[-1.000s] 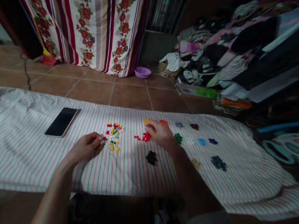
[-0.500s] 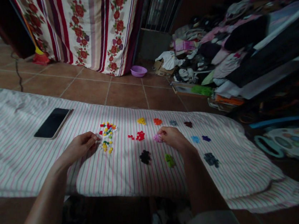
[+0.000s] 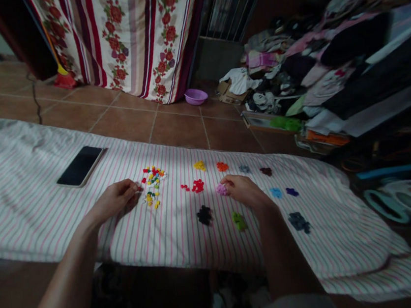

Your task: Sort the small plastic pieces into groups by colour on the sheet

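My left hand (image 3: 119, 198) rests at the left side of a mixed pile of small coloured pieces (image 3: 153, 180). Thumb and fingers are pinched together, with a tiny reddish spot at their tips; what they hold is too small to make out. At the pink pile (image 3: 221, 189), my right hand (image 3: 245, 190) has its fingertips closed against the pieces, and anything between them is hidden. Between the hands lie red pieces (image 3: 198, 186), with black (image 3: 204, 215) and green (image 3: 239, 221) piles nearer me. Yellow (image 3: 199, 166) and orange (image 3: 222, 166) piles sit farther off.
Grey (image 3: 244, 169), brown (image 3: 266, 171), light blue (image 3: 276, 193), dark blue (image 3: 292, 191) and dark grey-blue (image 3: 299, 222) piles lie to the right on the striped cloth (image 3: 186, 245). A phone (image 3: 81, 166) lies at left. Beyond stands a purple basin (image 3: 196, 96) on the tiled floor.
The whole view has shifted slightly, so things appear a little farther right. Both hands stay by the same piles, fingers still pinched; no pile has visibly changed.
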Demonstrator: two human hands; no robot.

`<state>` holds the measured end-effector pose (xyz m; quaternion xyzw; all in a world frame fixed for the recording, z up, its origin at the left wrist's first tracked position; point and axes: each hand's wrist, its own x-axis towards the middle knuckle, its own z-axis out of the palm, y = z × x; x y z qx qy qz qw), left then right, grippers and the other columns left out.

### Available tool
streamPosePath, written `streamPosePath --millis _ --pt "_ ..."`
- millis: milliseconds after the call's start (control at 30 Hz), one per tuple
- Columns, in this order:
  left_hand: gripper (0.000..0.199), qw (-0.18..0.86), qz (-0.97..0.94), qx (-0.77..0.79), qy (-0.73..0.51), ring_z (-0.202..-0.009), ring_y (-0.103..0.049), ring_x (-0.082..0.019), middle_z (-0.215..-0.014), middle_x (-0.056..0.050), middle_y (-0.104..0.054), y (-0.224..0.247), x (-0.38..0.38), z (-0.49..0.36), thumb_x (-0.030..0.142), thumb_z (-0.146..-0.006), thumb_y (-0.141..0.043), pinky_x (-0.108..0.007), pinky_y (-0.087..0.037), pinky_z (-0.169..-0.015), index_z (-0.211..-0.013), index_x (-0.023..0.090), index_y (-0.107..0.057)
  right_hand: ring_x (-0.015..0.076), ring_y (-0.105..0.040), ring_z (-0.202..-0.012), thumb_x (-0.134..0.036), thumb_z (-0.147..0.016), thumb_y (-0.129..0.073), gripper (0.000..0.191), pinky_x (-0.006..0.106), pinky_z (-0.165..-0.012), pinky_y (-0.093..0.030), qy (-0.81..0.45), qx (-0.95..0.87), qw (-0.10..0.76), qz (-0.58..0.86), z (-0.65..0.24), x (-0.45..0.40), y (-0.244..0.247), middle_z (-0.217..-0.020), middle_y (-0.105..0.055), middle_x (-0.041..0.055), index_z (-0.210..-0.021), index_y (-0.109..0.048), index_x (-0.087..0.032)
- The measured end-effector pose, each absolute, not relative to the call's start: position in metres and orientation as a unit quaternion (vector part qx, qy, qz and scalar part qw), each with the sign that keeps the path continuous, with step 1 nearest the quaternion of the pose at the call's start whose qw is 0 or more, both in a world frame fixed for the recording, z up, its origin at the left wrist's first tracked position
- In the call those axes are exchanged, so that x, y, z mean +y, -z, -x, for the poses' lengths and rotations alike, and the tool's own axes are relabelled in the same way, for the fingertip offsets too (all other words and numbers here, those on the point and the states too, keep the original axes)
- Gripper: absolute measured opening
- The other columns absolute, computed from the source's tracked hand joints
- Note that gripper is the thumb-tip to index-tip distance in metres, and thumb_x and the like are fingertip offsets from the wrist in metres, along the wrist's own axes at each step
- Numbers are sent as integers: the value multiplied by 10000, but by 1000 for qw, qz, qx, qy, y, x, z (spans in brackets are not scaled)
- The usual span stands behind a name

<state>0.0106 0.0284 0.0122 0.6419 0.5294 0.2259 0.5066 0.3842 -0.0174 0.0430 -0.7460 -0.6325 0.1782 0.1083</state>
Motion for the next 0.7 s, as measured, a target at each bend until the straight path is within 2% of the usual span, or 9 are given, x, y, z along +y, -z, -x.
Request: streamPosePath --millis 167,267,467,567,700 --pt "347 469 -662 541 -221 -512 -457 -99 -590 19 -527 -15 29 -6 528 -824 -480 -238 -353 -504 -749 191 -513 188 -662 -853 -119 -794 -489 286 259 -741 -440 -135 -637 85 754 -387 -15 -42 -926 -742 67 -911 -737 -197" --pt "350 442 -674 552 -213 -521 -469 -105 -586 14 -539 -18 28 -5 521 -833 -468 -243 -355 -516 -738 189 -523 197 -666 -889 -144 -804 -496 275 264 -760 -444 -124 -634 75 760 -391 -13 -41 -971 -743 66 -914 -740 -207" --pt "361 430 -688 542 -217 -523 -472 -107 -580 14 -549 -19 27 -5 512 -854 -444 -250 -356 -533 -725 185 -527 216 -661 -844 -214 -843 -477 265 285 -711 -430 -85 -634 102 762 -382 -8 -44 -918 -740 70 -924 -729 -209" --pt "327 422 -687 547 -224 -555 -495 -114 -607 13 -563 -22 27 -5 477 -849 -446 -254 -378 -560 -773 179 -558 202 -650 -775 -254 -841 -488 245 282 -682 -428 -78 -654 167 734 -363 -5 -46 -851 -731 58 -888 -724 -208" --pt "294 350 -700 581 -224 -665 -563 -143 -694 -16 -618 -20 30 -5 411 -854 -432 -265 -425 -625 -805 175 -599 169 -642 -715 -241 -830 -501 228 265 -681 -456 -151 -701 239 655 -327 0 -42 -772 -711 24 -897 -715 -201"
